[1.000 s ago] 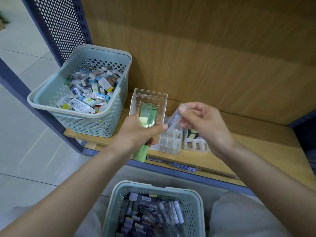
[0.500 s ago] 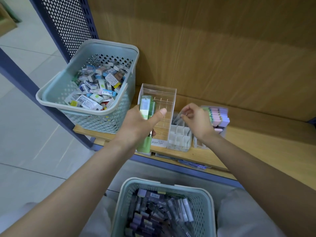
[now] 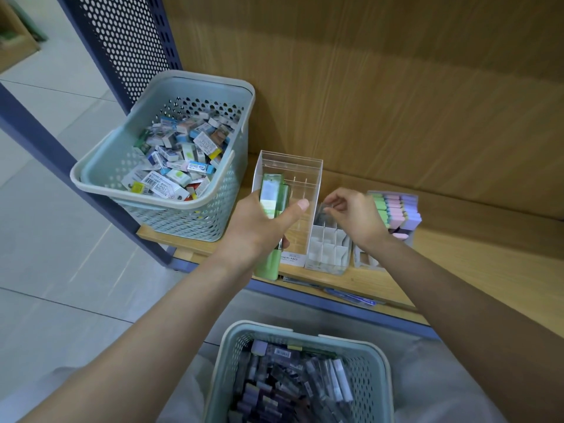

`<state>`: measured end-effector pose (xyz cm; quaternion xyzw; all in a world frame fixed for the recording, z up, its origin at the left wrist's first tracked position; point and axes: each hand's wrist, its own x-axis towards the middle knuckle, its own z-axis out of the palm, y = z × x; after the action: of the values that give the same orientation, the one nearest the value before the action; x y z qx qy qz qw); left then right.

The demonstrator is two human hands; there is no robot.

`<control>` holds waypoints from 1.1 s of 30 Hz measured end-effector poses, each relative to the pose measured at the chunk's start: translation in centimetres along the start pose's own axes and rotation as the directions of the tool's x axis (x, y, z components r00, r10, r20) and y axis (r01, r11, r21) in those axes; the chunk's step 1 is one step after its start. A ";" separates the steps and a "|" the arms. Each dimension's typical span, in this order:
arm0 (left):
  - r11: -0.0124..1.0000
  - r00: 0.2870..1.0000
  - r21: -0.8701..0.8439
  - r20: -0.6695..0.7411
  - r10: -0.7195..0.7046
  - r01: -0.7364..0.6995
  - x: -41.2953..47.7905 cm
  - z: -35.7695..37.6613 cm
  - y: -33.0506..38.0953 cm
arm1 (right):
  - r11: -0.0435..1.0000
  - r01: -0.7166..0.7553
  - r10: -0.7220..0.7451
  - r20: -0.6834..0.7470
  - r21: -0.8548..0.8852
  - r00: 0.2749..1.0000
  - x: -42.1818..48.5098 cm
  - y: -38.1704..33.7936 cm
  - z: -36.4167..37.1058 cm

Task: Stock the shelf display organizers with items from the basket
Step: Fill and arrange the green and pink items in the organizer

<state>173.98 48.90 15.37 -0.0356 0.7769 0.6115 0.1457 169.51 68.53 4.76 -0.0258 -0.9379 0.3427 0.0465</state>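
Head view: the right hand pinches a slim clear plastic packet by its top, just above the back cells of the white gridded organizer on the wooden shelf. The left hand grips a bundle of green boxed packs in front of the tall clear acrylic organizer. The pale teal basket of dark tubes sits near the person, below the shelf edge.

To do this well, keep the packet upright, line it up over one free cell, lower it straight down and let go only once it is seated. The packet is blurred, so I cannot tell how far in it is.

A second ago the right hand held the packet higher, clear of the grid. It has since dropped to the cells, and the left hand's grip is unchanged.
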 end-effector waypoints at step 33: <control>0.975 1.000 -0.223 -0.008 -0.001 -0.001 -1.8 2.3 1.0 | 0.817 -0.326 0.170 0.342 0.476 0.924 -10.4 -11.9 -6.8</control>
<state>175.86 51.14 16.28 -0.0545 0.7039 0.6947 0.1376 180.32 62.93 16.87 -0.0862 -0.7935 0.5885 -0.1286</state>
